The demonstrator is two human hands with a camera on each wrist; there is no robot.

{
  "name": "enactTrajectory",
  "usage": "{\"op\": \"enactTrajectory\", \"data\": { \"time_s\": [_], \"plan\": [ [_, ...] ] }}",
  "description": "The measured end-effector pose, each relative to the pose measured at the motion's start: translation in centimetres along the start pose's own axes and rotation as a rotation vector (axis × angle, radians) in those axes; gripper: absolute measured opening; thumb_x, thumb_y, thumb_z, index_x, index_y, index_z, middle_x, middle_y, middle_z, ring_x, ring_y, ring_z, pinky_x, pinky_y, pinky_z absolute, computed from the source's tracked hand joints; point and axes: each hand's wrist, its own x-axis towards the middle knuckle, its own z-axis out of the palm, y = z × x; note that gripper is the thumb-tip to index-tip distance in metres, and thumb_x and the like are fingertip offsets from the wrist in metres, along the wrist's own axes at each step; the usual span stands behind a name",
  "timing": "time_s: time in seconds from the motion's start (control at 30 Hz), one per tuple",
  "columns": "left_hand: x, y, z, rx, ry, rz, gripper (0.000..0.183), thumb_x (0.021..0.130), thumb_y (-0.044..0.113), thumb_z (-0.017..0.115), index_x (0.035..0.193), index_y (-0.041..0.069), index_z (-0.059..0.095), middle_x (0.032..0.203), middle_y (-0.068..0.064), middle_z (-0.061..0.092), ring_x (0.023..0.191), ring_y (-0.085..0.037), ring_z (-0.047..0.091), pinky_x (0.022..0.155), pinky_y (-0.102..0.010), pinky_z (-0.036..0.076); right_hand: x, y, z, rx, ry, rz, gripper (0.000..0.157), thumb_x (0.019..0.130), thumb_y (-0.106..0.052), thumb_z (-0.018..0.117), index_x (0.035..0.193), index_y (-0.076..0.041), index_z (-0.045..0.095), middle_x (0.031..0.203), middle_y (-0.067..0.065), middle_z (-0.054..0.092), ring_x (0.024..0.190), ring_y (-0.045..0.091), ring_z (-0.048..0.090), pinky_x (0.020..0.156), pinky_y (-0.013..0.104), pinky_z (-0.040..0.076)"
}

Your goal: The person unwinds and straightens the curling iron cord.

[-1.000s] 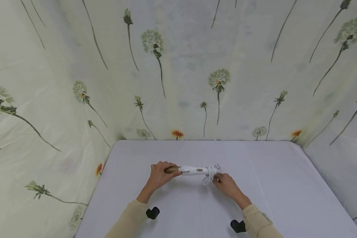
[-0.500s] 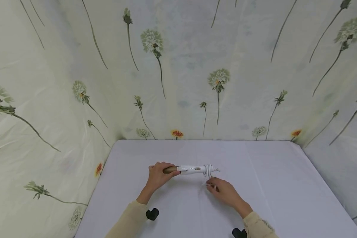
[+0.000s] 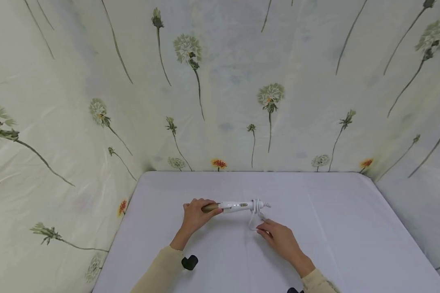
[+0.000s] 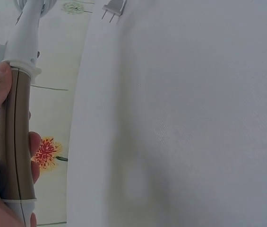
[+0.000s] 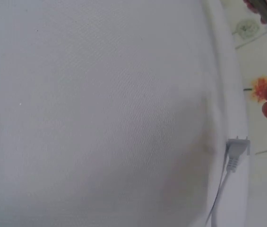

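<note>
My left hand (image 3: 199, 215) grips a hair curling iron (image 3: 235, 206) by its gold-brown barrel (image 4: 17, 137), thumb along one side and fingertips round the other. Its white handle points right, and a white cord (image 3: 256, 206) is wound in several turns near the handle's end. Just below those turns, my right hand (image 3: 283, 242) pinches a loose length of the cord between thumb and fingertips. A white two-pin plug (image 5: 237, 147) hangs free on its cord in the right wrist view. The left wrist view catches the same plug (image 4: 114, 6) at its top edge.
A table (image 3: 351, 228) covered in pale cloth lies under both hands. Floral-printed curtains (image 3: 227, 81) stand along its back and sides. A black piece (image 3: 189, 262) sits by the left sleeve, and another (image 3: 295, 290) shows by the right sleeve at the bottom edge.
My right hand has come away from the handle's end, down and toward me, drawing out a loop of cord. The windings look looser. My left hand keeps its grip on the curling iron nearly unmoved.
</note>
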Motion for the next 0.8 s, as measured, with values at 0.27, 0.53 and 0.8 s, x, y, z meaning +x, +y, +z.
{"op": "enactTrajectory", "data": {
  "time_s": [0.27,0.53,0.8],
  "plan": [
    [0.0,0.1,0.0,0.025,0.004,-0.014,0.042,0.073,0.063,0.068,0.099,0.031,0.073,0.093,0.011,0.071,0.080,-0.011,0.054,0.074,-0.036,0.026,-0.4,-0.3,-1.1,-0.013,0.147,-0.063,0.012,0.078,-0.018,0.077,0.089,-0.020,0.073,0.079,-0.017,0.057,0.057,-0.009,0.036,0.050,0.011,0.034],
    [0.0,0.0,0.0,0.046,0.006,0.002,0.043,0.072,0.064,0.069,0.099,0.031,0.074,0.093,0.010,0.072,0.080,-0.012,0.054,0.072,-0.035,0.025,0.1,-0.7,-2.4,-0.003,0.223,-0.199,0.020,0.072,-0.011,0.081,0.089,-0.018,0.073,0.082,-0.014,0.061,0.061,-0.009,0.046,0.055,0.008,0.038],
    [0.1,0.2,-0.3,0.099,0.015,0.045,0.044,0.070,0.066,0.068,0.098,0.032,0.074,0.088,0.010,0.070,0.077,-0.012,0.053,0.071,-0.034,0.024,1.5,-0.7,-4.1,0.013,0.254,-0.305,0.023,0.068,-0.006,0.081,0.089,-0.014,0.074,0.080,-0.010,0.062,0.059,-0.004,0.048,0.053,0.010,0.039]
  ]
}}
